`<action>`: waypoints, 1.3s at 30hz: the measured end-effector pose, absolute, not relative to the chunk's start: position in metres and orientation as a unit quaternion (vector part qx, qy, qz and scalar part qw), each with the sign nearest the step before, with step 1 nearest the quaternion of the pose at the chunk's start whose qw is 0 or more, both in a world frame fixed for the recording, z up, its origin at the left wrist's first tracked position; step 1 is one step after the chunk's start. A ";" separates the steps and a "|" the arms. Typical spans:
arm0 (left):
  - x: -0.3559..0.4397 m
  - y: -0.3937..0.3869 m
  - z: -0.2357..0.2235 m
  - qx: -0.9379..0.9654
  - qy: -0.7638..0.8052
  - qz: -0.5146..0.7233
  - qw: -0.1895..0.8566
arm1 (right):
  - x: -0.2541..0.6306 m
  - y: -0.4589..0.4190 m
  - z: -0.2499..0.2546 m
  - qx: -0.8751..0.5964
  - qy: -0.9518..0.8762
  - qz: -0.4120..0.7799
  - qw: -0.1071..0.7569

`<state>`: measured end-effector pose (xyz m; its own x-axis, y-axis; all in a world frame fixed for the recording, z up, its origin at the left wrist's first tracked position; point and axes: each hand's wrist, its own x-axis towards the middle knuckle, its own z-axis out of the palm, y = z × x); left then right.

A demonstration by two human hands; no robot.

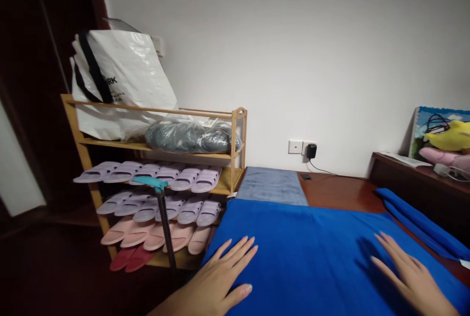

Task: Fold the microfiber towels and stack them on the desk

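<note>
A bright blue cloth (312, 242) lies spread over a reddish wooden table (338, 191). My left hand (223, 277) rests flat on the cloth's near left edge, fingers stretched out and holding nothing. My right hand (407, 269) lies flat on the cloth's right part, fingers extended, also holding nothing. A grey-blue towel (271, 184) lies folded on the table just beyond the blue cloth.
A bamboo shoe rack (235, 149) at left holds several lilac, pink and red slippers (176, 206), a white bag (121, 81) and a plastic-wrapped bundle (191, 135). A teal-handled stick (161, 218) leans in front. A plugged wall socket (311, 150), plush toys (450, 144) and another blue cloth (418, 223) are at right.
</note>
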<state>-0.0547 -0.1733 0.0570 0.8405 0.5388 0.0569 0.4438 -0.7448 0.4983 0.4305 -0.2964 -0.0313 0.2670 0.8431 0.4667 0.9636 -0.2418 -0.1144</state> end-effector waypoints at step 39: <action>0.082 -0.045 0.012 0.957 0.262 0.073 0.103 | 0.239 -0.257 0.001 -0.739 -0.665 0.067 0.084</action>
